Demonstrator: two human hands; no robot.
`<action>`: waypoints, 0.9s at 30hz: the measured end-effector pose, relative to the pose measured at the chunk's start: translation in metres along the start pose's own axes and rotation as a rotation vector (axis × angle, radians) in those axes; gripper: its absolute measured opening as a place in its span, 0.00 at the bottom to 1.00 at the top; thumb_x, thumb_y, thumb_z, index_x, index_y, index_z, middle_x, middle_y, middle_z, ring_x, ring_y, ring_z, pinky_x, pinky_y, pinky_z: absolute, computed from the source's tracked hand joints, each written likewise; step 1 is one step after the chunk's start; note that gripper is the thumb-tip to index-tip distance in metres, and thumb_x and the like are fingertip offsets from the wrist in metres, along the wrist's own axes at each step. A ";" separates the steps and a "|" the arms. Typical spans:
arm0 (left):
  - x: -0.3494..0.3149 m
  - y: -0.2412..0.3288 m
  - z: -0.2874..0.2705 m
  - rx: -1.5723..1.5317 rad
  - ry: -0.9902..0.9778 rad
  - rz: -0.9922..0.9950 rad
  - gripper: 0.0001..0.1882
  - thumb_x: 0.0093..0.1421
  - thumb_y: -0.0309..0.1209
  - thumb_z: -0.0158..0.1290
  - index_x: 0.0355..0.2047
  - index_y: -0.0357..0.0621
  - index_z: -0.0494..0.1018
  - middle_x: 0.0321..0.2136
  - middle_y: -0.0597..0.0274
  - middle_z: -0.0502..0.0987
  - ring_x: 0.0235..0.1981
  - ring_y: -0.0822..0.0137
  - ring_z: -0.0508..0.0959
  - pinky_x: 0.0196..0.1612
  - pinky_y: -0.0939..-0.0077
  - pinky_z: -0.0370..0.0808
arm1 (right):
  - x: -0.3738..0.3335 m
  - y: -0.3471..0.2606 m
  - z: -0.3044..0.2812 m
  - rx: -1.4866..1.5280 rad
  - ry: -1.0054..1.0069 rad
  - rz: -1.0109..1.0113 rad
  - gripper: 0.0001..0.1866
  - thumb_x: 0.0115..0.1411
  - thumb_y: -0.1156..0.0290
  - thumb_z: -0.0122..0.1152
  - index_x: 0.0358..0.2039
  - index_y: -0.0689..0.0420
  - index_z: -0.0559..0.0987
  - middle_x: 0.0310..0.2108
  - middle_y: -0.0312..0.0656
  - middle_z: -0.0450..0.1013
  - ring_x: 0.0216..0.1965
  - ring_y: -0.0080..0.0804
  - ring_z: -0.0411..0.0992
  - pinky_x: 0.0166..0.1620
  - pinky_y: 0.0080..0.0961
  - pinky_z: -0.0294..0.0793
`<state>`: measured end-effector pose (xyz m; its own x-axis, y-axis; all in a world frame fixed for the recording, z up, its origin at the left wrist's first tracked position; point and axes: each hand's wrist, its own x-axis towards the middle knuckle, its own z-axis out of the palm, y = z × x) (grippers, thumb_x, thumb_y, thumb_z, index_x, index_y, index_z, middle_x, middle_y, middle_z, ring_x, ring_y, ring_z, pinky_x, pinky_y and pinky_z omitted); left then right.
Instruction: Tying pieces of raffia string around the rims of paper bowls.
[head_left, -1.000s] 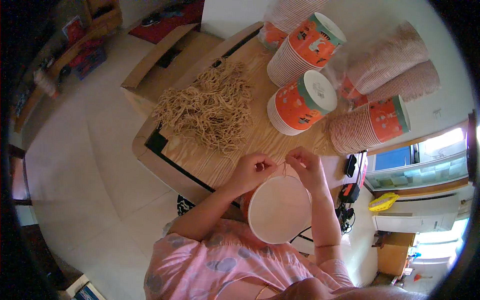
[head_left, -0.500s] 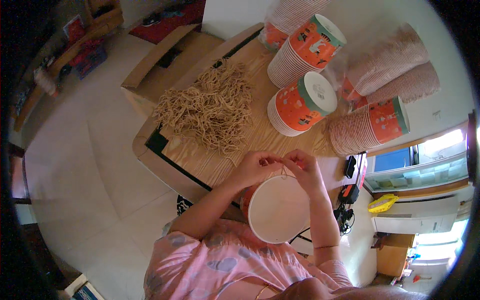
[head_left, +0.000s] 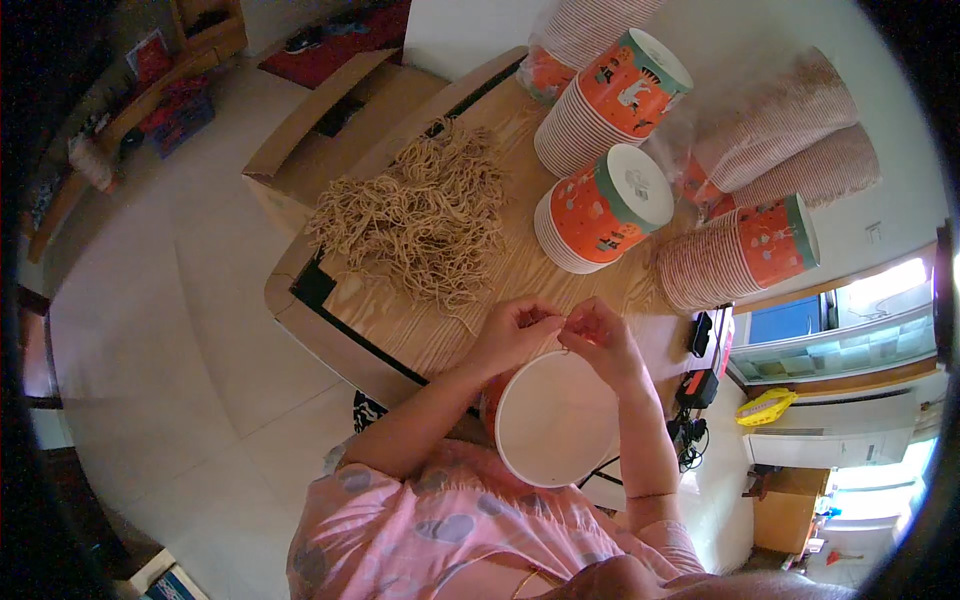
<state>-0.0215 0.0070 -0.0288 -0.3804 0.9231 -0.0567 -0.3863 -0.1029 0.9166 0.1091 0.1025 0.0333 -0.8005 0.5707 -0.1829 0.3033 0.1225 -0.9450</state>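
Observation:
A paper bucket (head_left: 558, 425) with a white inside and an orange outer wall is tipped with its mouth toward me, against my body at the table's edge. Just above its upper rim my left hand (head_left: 518, 335) and my right hand (head_left: 603, 343) meet, fingertips pinched together. Between them is a thin brown string (head_left: 566, 349), of which only a short bit shows at the rim; the rest is hidden by my fingers. Beyond my left hand lies a tangled heap of tan strings (head_left: 420, 215) on the wooden table (head_left: 400, 325).
Upside-down stacks of orange and green paper buckets (head_left: 605, 208) stand at the back right, one stack (head_left: 740, 250) leaning over. More lie in clear plastic wrap (head_left: 780, 120) by the wall. An open cardboard box (head_left: 320, 120) is at far left. Black cables (head_left: 690, 430) hang at right.
My fingertips have shifted slightly against each other, and the string loop seen at the rim before now shows less. The bucket has hardly moved.

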 end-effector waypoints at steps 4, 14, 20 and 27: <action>0.001 0.001 -0.001 -0.015 0.002 -0.011 0.06 0.54 0.26 0.55 0.31 0.38 0.75 0.26 0.66 0.77 0.27 0.79 0.74 0.31 0.83 0.72 | -0.001 0.000 0.001 -0.021 0.023 0.018 0.11 0.51 0.80 0.61 0.34 0.58 0.70 0.28 0.33 0.70 0.31 0.19 0.69 0.36 0.18 0.71; -0.001 -0.018 0.004 -0.011 0.150 0.087 0.06 0.54 0.26 0.55 0.31 0.38 0.74 0.24 0.67 0.76 0.27 0.79 0.73 0.31 0.83 0.71 | -0.003 -0.009 0.001 -0.198 0.015 -0.062 0.11 0.51 0.78 0.61 0.36 0.59 0.72 0.24 0.32 0.70 0.27 0.18 0.67 0.31 0.18 0.67; 0.001 -0.015 0.006 -0.023 0.126 0.074 0.06 0.54 0.27 0.55 0.31 0.37 0.74 0.25 0.67 0.76 0.27 0.79 0.74 0.31 0.83 0.72 | -0.002 -0.009 -0.003 0.015 -0.049 0.121 0.07 0.55 0.73 0.57 0.35 0.60 0.74 0.25 0.32 0.71 0.28 0.19 0.67 0.32 0.17 0.69; 0.002 -0.015 0.007 -0.217 0.094 0.072 0.07 0.54 0.28 0.55 0.32 0.38 0.74 0.25 0.68 0.76 0.27 0.80 0.73 0.33 0.84 0.71 | 0.000 -0.007 -0.006 -0.076 -0.052 0.113 0.07 0.57 0.71 0.57 0.32 0.61 0.76 0.26 0.32 0.72 0.28 0.18 0.68 0.33 0.16 0.68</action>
<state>-0.0107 0.0129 -0.0395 -0.4856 0.8732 -0.0402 -0.5227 -0.2532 0.8140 0.1103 0.1069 0.0413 -0.7842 0.5418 -0.3024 0.4292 0.1219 -0.8949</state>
